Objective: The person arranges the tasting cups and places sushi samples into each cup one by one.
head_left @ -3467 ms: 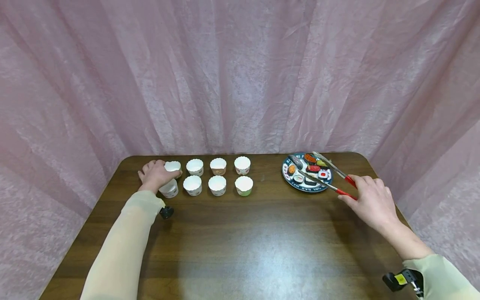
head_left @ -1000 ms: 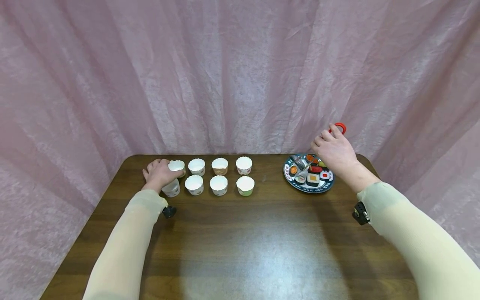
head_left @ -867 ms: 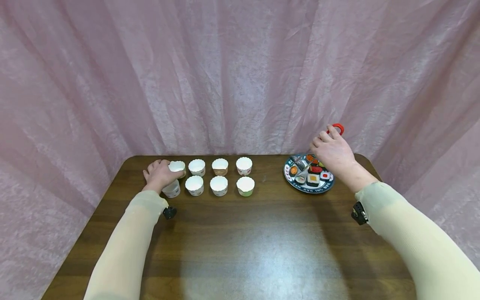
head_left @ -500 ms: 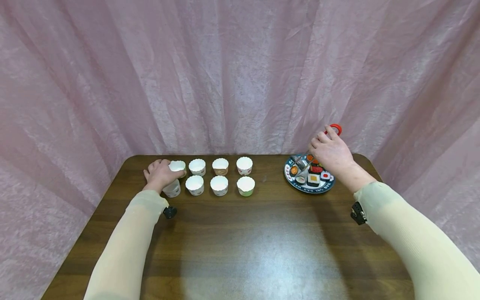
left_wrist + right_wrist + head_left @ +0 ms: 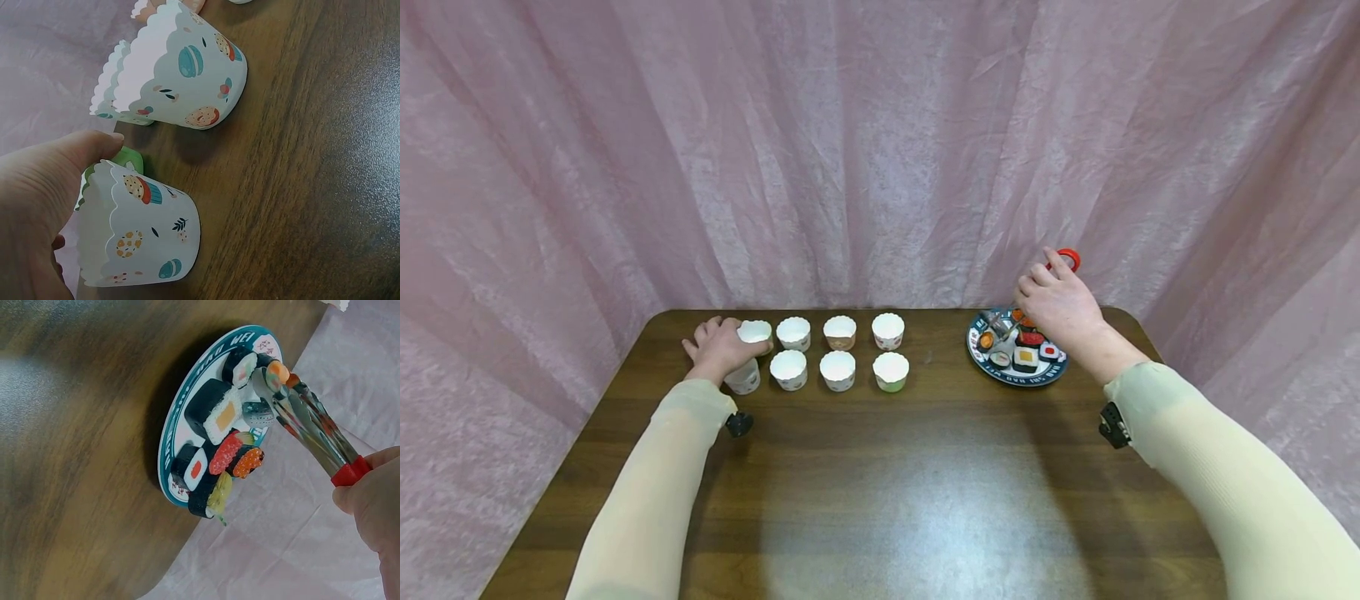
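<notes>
The right hand (image 5: 1060, 304) was grasping a pair of metal tongs (image 5: 319, 434) by the red grips, with a red loop showing just above its fingers. From this grip the tongs sloped down and to the left, to an oval plate (image 5: 164, 475) with a lettered blue-green rim, which lay below and left of the hand. The tips stood at an orange-topped roll (image 5: 279, 372); whether they pinched it could not be told. Just beside the tips lay a round green-and-white roll (image 5: 244, 369) and a silvery piece (image 5: 256, 414). Nearer the person was a square sushi block (image 5: 212, 412) with a yellow centre, followed by a red-topped piece (image 5: 225, 453), an orange roe piece (image 5: 249, 462), a red-centred roll (image 5: 189, 467) and a yellow-topped piece (image 5: 212, 497).

The left hand (image 5: 718, 346) lay at the end cup of the far row (image 5: 754, 332), green-sided, with the thumb along its near side; the pictures did not show whether the hand clasped it or merely touched it. Just below that hand, partly covered by it, stood the end cup of the near row (image 5: 144, 231), printed with muffins. To the hand's right, six more scallop-rimmed paper cups (image 5: 838, 372) stood upright in the same two rows. The dark wooden table (image 5: 865, 475) extended below both hands, and a pink curtain (image 5: 880, 150) hung beyond them.
</notes>
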{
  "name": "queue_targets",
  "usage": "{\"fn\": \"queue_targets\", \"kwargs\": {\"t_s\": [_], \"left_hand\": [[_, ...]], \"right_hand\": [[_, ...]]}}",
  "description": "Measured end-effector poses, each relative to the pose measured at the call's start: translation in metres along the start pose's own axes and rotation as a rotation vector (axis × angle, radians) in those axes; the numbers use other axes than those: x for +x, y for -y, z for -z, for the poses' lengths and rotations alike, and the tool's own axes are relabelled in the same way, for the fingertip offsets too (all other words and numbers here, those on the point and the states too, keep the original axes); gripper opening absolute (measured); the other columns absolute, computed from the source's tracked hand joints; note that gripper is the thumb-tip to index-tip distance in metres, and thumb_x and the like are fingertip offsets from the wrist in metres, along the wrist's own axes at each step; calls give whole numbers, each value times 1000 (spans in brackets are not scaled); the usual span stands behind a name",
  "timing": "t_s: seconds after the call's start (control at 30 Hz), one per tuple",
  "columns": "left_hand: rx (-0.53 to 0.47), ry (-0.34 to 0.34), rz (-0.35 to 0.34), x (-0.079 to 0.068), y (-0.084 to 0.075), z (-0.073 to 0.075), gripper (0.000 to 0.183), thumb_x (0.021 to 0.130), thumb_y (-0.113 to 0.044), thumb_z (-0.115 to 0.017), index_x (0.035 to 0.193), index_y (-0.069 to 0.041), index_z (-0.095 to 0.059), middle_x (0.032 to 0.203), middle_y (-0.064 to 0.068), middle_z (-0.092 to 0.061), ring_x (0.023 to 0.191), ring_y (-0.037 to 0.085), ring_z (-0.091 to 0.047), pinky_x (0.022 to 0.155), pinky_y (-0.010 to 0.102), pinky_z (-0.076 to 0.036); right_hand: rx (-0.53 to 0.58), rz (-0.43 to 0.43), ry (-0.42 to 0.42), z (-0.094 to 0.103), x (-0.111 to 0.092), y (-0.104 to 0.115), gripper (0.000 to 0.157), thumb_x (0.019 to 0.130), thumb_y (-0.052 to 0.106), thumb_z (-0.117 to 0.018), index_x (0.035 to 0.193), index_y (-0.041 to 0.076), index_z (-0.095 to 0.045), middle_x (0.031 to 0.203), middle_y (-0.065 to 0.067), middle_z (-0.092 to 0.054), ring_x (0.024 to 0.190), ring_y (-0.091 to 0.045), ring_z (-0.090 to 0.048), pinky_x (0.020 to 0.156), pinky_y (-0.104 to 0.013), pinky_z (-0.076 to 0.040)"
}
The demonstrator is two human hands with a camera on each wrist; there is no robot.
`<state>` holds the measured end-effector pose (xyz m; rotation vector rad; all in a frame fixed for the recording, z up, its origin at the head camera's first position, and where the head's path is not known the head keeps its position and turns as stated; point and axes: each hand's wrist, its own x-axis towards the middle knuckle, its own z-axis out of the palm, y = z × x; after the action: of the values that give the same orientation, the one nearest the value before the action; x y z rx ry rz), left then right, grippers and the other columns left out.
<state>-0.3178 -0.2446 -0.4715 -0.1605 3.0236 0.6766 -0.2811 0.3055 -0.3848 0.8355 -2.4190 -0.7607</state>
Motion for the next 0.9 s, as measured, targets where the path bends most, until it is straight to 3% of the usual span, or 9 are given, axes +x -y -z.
{"fn": "queue_targets", "kwargs": {"t_s": [0.57,0.9], "left_hand": [[-1,5,8,-1,-2,2,82,87,-53,-72,142,2,-46,157,37,-18,147,56,-4,109,78,9],[5,-2,9,-2,0,0,80,86,-53,-72,140,1,-48,157,36,-19,147,55,-5,111,77,7]], "right_hand": [[48,-47,36,3,-7,-6,31,90,-8,-65,112,11,-76,109,-9,-66,114,-36,-52,121,-58,-17],[150,-125,-57,11,-2,-6,22,90,-4,-65,106,9,-72,104,-8,-64,110,-39,-52,121,-58,-14]]}}
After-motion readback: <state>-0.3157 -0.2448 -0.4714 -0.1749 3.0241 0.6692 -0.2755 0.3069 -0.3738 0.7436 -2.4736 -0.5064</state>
